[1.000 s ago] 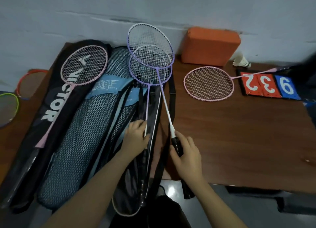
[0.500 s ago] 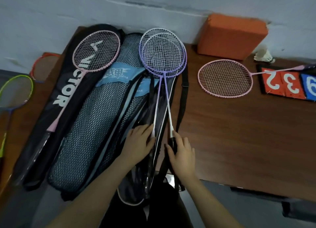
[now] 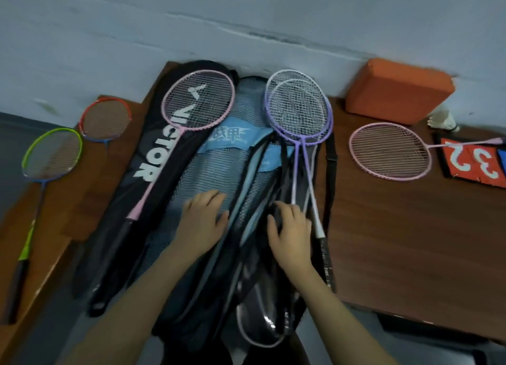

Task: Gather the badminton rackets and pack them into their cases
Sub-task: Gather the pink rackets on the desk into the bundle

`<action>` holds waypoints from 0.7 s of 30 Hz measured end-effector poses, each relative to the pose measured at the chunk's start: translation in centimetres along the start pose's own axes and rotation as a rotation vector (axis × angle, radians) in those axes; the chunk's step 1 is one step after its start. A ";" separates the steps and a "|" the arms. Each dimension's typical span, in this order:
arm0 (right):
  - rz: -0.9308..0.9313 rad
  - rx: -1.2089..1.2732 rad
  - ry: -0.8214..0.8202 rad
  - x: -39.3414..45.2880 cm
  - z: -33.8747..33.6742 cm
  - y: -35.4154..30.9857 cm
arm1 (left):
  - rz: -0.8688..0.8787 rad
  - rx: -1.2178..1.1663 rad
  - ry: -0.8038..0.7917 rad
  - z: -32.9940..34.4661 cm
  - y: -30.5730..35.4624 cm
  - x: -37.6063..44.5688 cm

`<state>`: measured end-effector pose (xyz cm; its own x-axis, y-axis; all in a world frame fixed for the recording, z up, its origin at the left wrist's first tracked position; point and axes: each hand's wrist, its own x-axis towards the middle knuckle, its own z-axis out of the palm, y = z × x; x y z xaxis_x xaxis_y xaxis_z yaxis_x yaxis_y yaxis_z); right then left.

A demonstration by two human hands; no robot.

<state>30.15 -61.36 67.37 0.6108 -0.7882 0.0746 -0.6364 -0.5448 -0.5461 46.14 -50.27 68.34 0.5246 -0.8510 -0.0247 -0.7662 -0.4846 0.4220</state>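
- Pink racket (image 3: 390,150) at far right: handle cut off by the picture's right edge.
- Score cards (image 3: 471,163): partly cut off by the right edge.
- Right hand (image 3: 291,231): fingertips blurred; contact with the black case (image 3: 262,290) cannot be determined.
- Shuttlecock (image 3: 443,120): blurred.

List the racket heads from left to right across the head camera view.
Green racket → red racket → pink racket on the black Victor case → the two stacked purple rackets → pink racket on the bare table.
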 end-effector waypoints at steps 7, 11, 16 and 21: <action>-0.076 0.008 -0.102 0.8 7.6 -11.5 | -0.057 -0.023 0.016 -6.0 -12.9 -0.4; -0.069 -0.003 -0.145 0.6 11.8 -16.7 | -0.065 -0.066 -0.042 -6.7 -17.9 0.8; -0.047 -0.030 -0.136 0.2 15.9 -20.9 | 0.024 -0.073 -0.142 -6.3 -20.8 2.5; 0.084 -0.148 -0.098 0.4 18.3 -22.8 | 0.128 -0.029 -0.209 -6.0 -22.3 3.5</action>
<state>53.57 -43.98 64.58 0.5910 -0.8050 -0.0515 -0.7450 -0.5202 -0.4175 67.28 -41.18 64.25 0.3335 -0.9299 -0.1553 -0.8090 -0.3669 0.4593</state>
